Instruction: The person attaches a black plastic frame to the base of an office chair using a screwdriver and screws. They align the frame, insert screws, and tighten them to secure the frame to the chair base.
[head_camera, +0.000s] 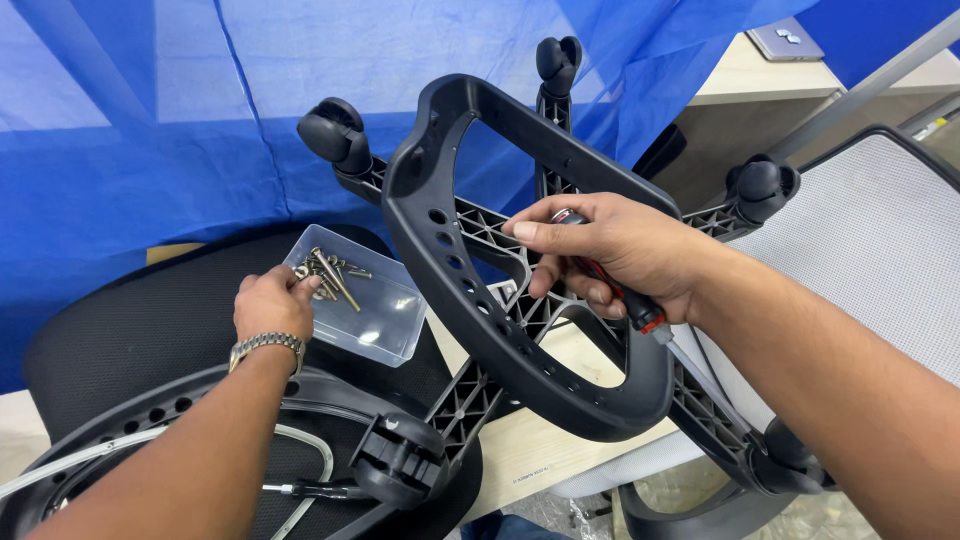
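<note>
Still mid-assembly: right hand (610, 255) closed round screwdriver (640, 310), steadying loose armrest loop (480, 330); left hand (272, 303) pinching, probably, one bolt from clear tray (385, 320). Nothing fastened yet.

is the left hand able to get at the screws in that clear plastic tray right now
Probably yes. The left hand is already at the open clear tray, fingertips on the screws. The black armrest loop sits to its right and leaves the way free.

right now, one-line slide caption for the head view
Left hand picks screws from a clear tray; right hand holds a screwdriver against a black armrest loop.
</note>
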